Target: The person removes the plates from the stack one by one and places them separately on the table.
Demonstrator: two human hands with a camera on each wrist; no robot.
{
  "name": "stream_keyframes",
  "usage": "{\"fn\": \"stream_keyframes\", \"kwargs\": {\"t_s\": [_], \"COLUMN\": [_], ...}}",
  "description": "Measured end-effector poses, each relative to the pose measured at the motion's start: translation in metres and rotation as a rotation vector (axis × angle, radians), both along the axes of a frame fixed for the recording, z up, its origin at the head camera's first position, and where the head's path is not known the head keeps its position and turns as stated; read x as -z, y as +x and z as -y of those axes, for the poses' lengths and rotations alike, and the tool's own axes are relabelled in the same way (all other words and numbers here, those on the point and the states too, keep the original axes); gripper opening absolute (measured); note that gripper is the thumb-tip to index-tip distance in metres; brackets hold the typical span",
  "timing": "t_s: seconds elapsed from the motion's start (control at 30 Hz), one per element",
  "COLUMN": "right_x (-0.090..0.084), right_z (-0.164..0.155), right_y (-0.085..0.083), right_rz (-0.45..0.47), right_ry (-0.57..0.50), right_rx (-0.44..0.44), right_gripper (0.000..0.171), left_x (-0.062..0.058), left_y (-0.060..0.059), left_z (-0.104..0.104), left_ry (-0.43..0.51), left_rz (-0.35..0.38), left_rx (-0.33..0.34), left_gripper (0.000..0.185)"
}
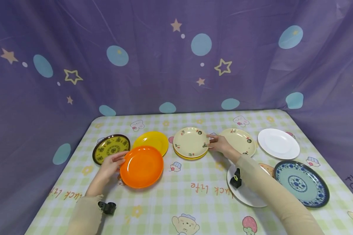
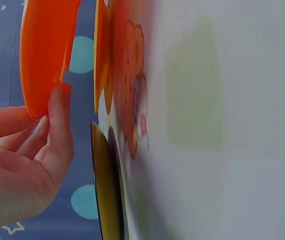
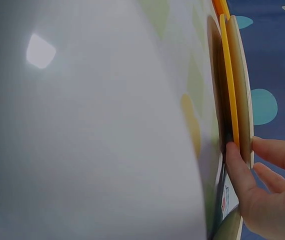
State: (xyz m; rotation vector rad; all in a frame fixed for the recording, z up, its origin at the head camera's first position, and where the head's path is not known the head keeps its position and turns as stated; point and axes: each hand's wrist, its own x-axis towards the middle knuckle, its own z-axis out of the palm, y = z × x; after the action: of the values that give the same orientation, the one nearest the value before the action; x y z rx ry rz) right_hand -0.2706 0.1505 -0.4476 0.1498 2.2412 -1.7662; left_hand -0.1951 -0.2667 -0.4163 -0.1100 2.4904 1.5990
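Observation:
My left hand [image 1: 111,165] pinches the left rim of an orange plate [image 1: 142,167]. In the left wrist view that plate [image 2: 47,55] is raised off the cloth, the thumb against one face and fingers against the other. My right hand [image 1: 220,144] is at the right edge of a cream plate [image 1: 191,142] with small printed figures, stacked on a yellow plate [image 1: 191,158]. The right wrist view shows the thumb against the yellow plate [image 3: 230,90] and fingers on the cream rim [image 3: 251,125], so the stack is gripped between them.
Behind the orange plate lies another yellow plate [image 1: 153,138]; a brown-rimmed olive plate [image 1: 111,148] is left of it. Rightward are a second cream plate [image 1: 238,138], a white plate [image 1: 277,143], another white plate [image 1: 244,195] beneath my right forearm, and a blue-patterned plate [image 1: 300,182].

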Motion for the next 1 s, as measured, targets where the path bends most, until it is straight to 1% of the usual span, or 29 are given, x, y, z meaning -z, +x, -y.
{"fn": "stream_keyframes", "kwargs": {"t_s": [0.23,0.43,0.67,0.83,1.0], "right_x": [0.001,0.001,0.002,0.004,0.004], "right_z": [0.0,0.0,0.0,0.0,-0.001], "right_y": [0.0,0.0,-0.001,-0.001,-0.002], "right_rz": [0.003,0.003,0.003,-0.012,-0.019], "right_ry": [-0.009,-0.009,0.007,0.019,0.021], "right_rx": [-0.003,0.002,0.006,0.001,-0.004], "right_gripper": [0.052,0.052,0.052,0.052,0.052], "left_x": [0.0,0.0,0.002,0.002,0.0], "left_y": [0.008,0.012,0.021,0.027,0.032], "left_z": [0.013,0.025,0.039,0.049,0.057], "left_ry": [-0.02,-0.044,-0.017,0.0,-0.039], "left_rz": [-0.022,-0.019,-0.029,-0.023,0.002], "left_rx": [-0.002,-0.02,-0.041,-0.05,-0.064], "left_gripper": [0.041,0.042,0.043,0.044,0.046]}}
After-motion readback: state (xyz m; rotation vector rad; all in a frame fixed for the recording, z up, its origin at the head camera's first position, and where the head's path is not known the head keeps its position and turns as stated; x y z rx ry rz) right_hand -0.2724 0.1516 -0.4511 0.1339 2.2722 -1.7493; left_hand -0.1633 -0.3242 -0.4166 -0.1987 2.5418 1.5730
